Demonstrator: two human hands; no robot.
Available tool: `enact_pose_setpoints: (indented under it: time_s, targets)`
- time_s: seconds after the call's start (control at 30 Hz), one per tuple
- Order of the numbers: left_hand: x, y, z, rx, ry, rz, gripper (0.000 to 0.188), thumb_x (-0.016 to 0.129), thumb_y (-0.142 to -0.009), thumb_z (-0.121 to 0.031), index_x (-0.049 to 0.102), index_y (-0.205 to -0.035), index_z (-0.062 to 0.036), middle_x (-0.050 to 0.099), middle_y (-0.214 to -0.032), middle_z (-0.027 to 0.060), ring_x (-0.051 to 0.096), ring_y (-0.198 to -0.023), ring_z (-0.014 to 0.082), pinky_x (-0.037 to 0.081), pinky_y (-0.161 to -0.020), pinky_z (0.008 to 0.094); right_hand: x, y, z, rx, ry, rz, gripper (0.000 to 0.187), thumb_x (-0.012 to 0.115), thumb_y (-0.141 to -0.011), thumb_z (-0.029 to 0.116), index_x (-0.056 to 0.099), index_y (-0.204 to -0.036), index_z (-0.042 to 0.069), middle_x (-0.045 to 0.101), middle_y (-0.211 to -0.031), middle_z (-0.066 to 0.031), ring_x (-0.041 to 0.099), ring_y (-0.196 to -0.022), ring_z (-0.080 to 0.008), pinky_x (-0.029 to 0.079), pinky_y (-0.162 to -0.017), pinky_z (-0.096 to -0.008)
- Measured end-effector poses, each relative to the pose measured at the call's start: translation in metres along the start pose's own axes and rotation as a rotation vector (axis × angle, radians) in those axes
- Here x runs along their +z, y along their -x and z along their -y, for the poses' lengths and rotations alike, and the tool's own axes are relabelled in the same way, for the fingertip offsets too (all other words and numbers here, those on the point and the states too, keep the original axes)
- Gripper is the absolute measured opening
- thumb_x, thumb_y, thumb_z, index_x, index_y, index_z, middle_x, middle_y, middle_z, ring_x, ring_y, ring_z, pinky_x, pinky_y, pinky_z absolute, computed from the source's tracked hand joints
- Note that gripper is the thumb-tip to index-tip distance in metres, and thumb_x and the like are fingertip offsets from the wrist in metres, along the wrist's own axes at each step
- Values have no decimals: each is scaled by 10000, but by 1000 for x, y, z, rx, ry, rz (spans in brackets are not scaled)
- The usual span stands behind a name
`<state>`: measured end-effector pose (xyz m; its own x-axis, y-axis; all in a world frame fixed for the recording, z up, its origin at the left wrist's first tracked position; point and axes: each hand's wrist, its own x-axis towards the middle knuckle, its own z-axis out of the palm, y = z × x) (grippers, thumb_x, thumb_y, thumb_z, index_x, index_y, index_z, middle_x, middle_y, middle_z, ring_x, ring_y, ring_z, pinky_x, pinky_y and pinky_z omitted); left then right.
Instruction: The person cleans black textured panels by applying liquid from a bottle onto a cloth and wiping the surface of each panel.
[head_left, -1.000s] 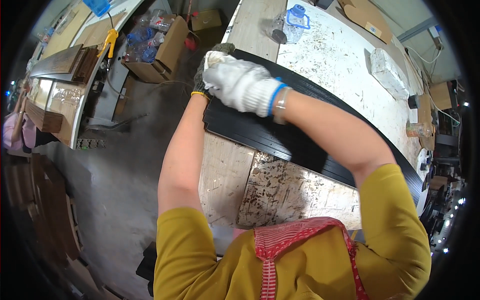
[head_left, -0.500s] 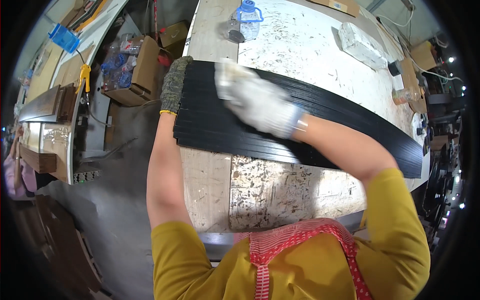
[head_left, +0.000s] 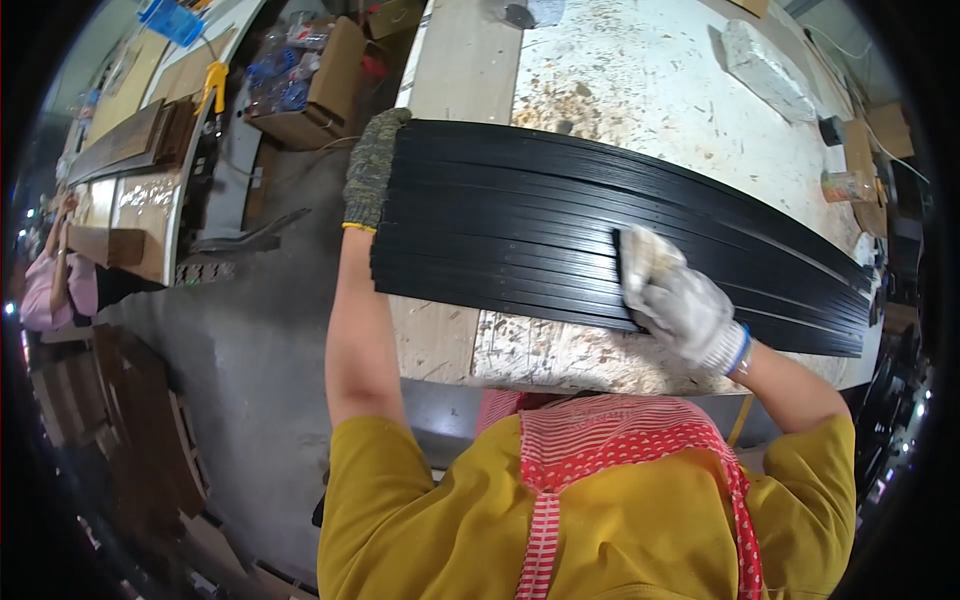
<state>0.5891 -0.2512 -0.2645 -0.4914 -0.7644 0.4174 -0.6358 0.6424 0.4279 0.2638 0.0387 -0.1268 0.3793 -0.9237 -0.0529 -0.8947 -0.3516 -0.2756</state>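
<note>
A row of long black strips [head_left: 500, 215] lies side by side across the worktable, their left ends roughly flush. My left hand [head_left: 374, 170], in a dark grey knit glove with a yellow cuff, is closed against those ends, its fingertips hooked at the far corner. My right hand [head_left: 690, 312] wears a white knit glove and grips a crumpled off-white cloth [head_left: 648, 262]. That cloth rests on the near strips, right of their middle. The fingers' undersides are hidden.
The worktable [head_left: 570, 360] has a stained, flaking white top. At its far edge stands part of a clear jug [head_left: 540, 12]; a whitish wrapped block [head_left: 768, 70] lies far right. A carton of plastic bottles [head_left: 335, 75] is at left, near another bench and a person [head_left: 60, 285].
My right hand has swept the cloth from the strips' far left part rightward and toward me. My left hand stays at the strip ends. The whole view has shifted.
</note>
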Motion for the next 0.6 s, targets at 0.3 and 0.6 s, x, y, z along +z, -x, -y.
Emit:
enact_pose_setpoints:
  time_s: [0.3, 0.6]
  targets:
    - [-3, 9, 10, -99, 304, -27, 365, 404, -957, -55, 610, -1258, -52, 613, -1273, 146, 579, -1198, 285, 435, -1053, 352, 55, -148, 31, -445, -160, -356, 341, 363, -996, 218, 632, -883, 42, 555, -674, -69, 567, -495, -169, 546, -513, -342]
    - [81, 33, 68, -148, 947, -70, 436, 494, -978, -313, 575, -1308, -40, 626, -1222, 133, 595, -1111, 268, 431, -1027, 328, 28, -247, 98, -353, -180, 44, 102, 610, -866, 164, 635, -923, 83, 654, -799, -149, 678, -758, -292, 545, -671, -407]
